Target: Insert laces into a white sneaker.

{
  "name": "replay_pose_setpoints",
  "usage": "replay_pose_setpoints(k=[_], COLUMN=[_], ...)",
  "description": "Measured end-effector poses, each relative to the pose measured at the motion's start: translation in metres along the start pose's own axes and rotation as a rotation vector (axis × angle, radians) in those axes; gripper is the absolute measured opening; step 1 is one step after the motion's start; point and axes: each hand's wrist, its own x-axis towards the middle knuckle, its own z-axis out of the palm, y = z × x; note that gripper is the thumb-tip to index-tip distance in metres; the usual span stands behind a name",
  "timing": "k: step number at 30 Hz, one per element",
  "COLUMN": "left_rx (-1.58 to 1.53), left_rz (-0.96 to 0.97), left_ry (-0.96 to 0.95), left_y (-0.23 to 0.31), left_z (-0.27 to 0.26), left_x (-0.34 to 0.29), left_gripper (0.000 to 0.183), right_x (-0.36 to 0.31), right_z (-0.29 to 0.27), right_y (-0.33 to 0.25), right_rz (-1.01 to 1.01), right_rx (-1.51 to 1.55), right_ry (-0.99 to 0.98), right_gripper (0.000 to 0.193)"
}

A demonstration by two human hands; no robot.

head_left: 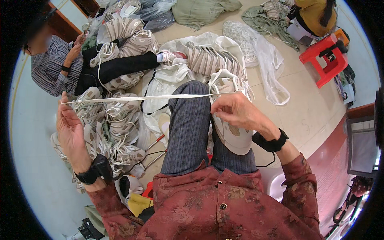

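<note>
A flat white shoelace (160,97) is drawn taut from side to side across my knees. Its left end is pinched at the fingertips of my left hand (70,124), raised over the pile of shoes. My right hand (242,113) has its fingers curled closed at the lace's other end, above a white and beige sneaker (237,145). That sneaker rests on my right thigh, toe toward me, its tongue and upper partly covered by the hand.
Several similar sneakers (124,106) are heaped on the left, with a long row of shoe uppers (214,60) ahead. A seated person (52,68) handles something at the left. A clear plastic bag (268,64) and red stool (326,60) stand toward the right.
</note>
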Motion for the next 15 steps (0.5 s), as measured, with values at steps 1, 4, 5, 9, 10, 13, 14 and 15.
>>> replay_pose_setpoints(k=[1, 4, 5, 9, 10, 13, 14, 15], left_rx=[0.003, -0.03, -0.036, 0.067, 0.066, 0.075, 0.105, 0.136], left_rz=[0.004, -0.047, -0.047, -0.032, -0.033, -0.129, -0.122, -0.115], left_ry=[-0.001, -0.059, -0.09, -0.103, -0.106, -0.184, -0.169, -0.154], left_y=[0.005, 0.006, 0.005, -0.01, -0.012, -0.02, -0.025, -0.028], left_z=[0.011, 0.042, 0.056, 0.1, 0.103, 0.112, 0.117, 0.121], left_x=[-0.006, -0.02, -0.028, -0.051, -0.052, -0.056, -0.058, -0.06], left_gripper=[0.043, 0.042, 0.041, 0.039, 0.039, 0.04, 0.04, 0.039], right_x=[-0.002, -0.012, -0.014, -0.02, -0.021, -0.02, -0.02, -0.019], right_z=[0.001, 0.001, -0.002, -0.011, -0.013, -0.006, -0.003, 0.002], right_y=[-0.001, -0.005, -0.006, -0.005, -0.005, 0.002, 0.001, -0.002], right_rz=[-0.07, -0.075, -0.078, 0.078, 0.075, -0.141, -0.141, -0.178], right_rx=[-0.022, 0.034, 0.037, -0.016, -0.03, -0.232, -0.231, -0.325], right_ry=[-0.04, 0.055, 0.052, 0.168, 0.169, 0.182, 0.184, 0.216], right_gripper=[0.009, 0.009, 0.009, 0.011, 0.013, 0.022, 0.022, 0.023])
